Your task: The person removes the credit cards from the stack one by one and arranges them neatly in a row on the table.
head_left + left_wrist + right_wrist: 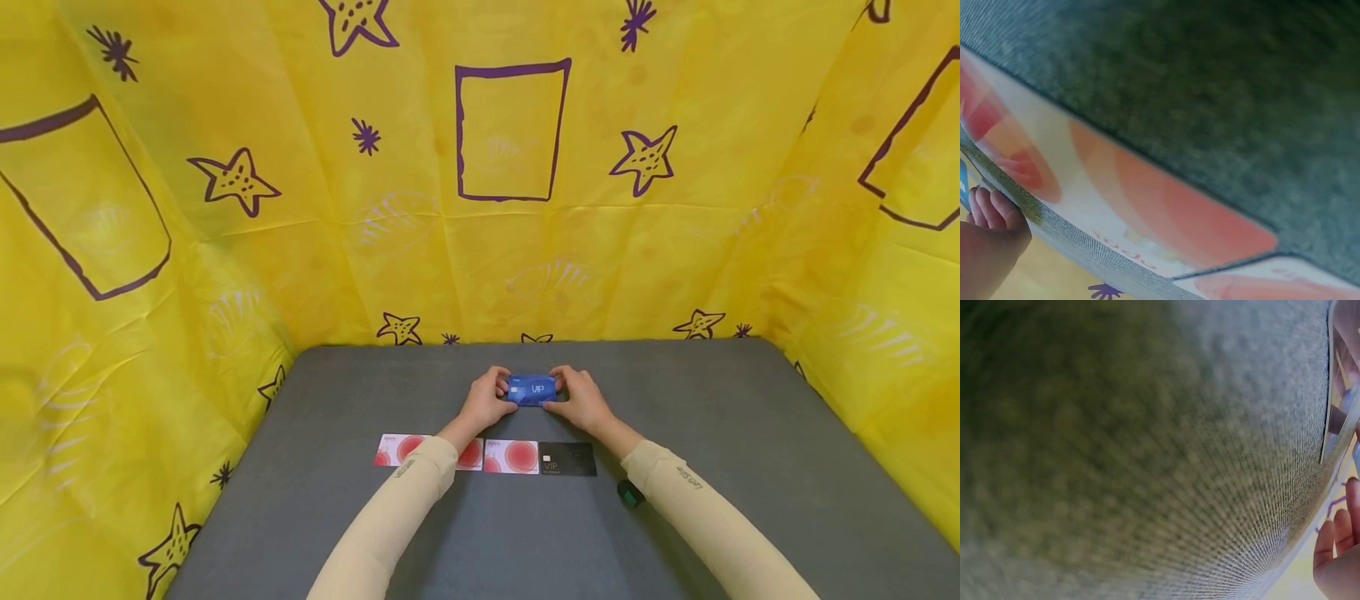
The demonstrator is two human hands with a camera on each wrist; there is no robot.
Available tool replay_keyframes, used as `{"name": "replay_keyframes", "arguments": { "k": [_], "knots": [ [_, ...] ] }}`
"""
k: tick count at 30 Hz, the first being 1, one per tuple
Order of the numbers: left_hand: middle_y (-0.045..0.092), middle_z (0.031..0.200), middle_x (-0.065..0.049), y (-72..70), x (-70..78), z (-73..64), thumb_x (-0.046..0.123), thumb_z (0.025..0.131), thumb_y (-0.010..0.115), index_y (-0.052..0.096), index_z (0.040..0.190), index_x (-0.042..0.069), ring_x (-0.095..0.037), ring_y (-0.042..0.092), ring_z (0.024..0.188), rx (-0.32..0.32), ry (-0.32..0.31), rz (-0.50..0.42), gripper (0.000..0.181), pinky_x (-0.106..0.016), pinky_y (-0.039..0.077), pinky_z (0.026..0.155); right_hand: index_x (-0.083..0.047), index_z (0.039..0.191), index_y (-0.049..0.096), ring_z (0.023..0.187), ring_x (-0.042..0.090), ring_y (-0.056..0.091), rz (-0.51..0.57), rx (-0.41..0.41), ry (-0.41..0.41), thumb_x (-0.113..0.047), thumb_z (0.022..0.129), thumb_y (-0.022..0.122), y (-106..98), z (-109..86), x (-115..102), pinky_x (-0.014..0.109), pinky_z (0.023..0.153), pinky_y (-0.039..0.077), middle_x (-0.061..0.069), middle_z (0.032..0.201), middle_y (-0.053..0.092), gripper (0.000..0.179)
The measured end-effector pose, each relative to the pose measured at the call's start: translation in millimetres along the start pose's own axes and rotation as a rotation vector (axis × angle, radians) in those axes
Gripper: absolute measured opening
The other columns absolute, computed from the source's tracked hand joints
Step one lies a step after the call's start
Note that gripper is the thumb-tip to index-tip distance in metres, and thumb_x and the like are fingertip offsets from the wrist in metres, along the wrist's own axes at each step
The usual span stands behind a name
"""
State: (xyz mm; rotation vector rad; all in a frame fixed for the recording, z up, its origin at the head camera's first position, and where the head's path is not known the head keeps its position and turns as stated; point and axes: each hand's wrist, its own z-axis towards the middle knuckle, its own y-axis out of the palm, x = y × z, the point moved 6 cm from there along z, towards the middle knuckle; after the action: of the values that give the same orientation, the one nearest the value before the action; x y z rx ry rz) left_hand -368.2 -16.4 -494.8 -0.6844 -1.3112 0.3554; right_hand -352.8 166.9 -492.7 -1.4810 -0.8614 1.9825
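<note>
A blue card (532, 390) printed with "VIP" is held between both hands beyond a row of other cards. My left hand (486, 400) pinches its left end between thumb and fingers. At the right end, my right hand (583, 402) grips it the same way. Part of the blue card (964, 184) shows beside the curled fingers of the left hand (991, 244) in the left wrist view. The right wrist view catches only some fingers of the right hand (1341, 550) at its edge.
Nearer me, a pink-and-white card (512, 457) lies beside a black VIP card (567, 459). More pink-and-white cards lie leftward, partly behind the left forearm. Yellow patterned cloth (510, 250) surrounds the grey table (750, 467). A dark green-faced object (630, 493) shows by the right sleeve.
</note>
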Motion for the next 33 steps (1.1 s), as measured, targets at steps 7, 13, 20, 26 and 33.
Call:
{"name": "replay_keyframes", "arguments": {
  "k": [7,13,20,26,33],
  "knots": [
    [0.057,0.091,-0.006,-4.0,0.2,-5.0,0.001,0.075,0.082,0.054,0.122,0.004,-0.018,0.051,0.084,0.01,0.024,-0.017,0.054,-0.031,0.048,0.079,0.0,0.12,0.055,0.091,0.027,0.044,0.025,0.031,-0.071,-0.018,0.076,0.085,-1.9,-5.9,-5.9,0.038,0.078,0.037,0.004,0.09,0.056,0.057],
    [0.058,0.09,-0.007,-8.4,3.9,-14.1,0.001,0.074,0.082,0.055,0.121,0.004,-0.018,0.052,0.082,0.002,0.066,-0.047,0.055,-0.028,0.047,0.075,-0.001,0.121,0.056,0.089,0.025,0.044,0.041,0.045,-0.116,-0.015,0.073,0.086,-6.8,-16.4,-13.0,0.038,0.078,0.036,0.004,0.09,0.058,0.058],
    [0.057,0.091,-0.003,-9.5,7.5,-30.8,0.003,0.074,0.083,0.055,0.123,0.005,-0.016,0.052,0.083,-0.03,0.073,-0.095,0.056,-0.025,0.047,0.075,-0.002,0.12,0.058,0.087,0.023,0.045,0.044,0.052,-0.145,-0.016,0.072,0.087,-10.3,-32.4,-15.4,0.037,0.076,0.036,0.003,0.09,0.06,0.058],
    [0.059,0.092,-0.003,-8.9,11.1,-44.0,0.004,0.075,0.083,0.055,0.122,0.005,-0.016,0.053,0.083,-0.049,0.096,-0.106,0.055,-0.025,0.047,0.077,-0.004,0.12,0.06,0.085,0.022,0.046,0.056,0.071,-0.171,-0.018,0.07,0.088,-12.6,-48.2,-18.3,0.036,0.074,0.037,0.003,0.091,0.061,0.058],
    [0.058,0.092,-0.003,-8.4,17.7,-60.0,0.005,0.075,0.083,0.055,0.122,0.006,-0.016,0.053,0.083,-0.075,0.122,-0.11,0.055,-0.027,0.048,0.076,-0.006,0.118,0.061,0.084,0.022,0.047,0.055,0.083,-0.188,-0.019,0.07,0.089,-15.6,-65.4,-20.7,0.034,0.073,0.038,0.001,0.09,0.062,0.057]
  ]
}}
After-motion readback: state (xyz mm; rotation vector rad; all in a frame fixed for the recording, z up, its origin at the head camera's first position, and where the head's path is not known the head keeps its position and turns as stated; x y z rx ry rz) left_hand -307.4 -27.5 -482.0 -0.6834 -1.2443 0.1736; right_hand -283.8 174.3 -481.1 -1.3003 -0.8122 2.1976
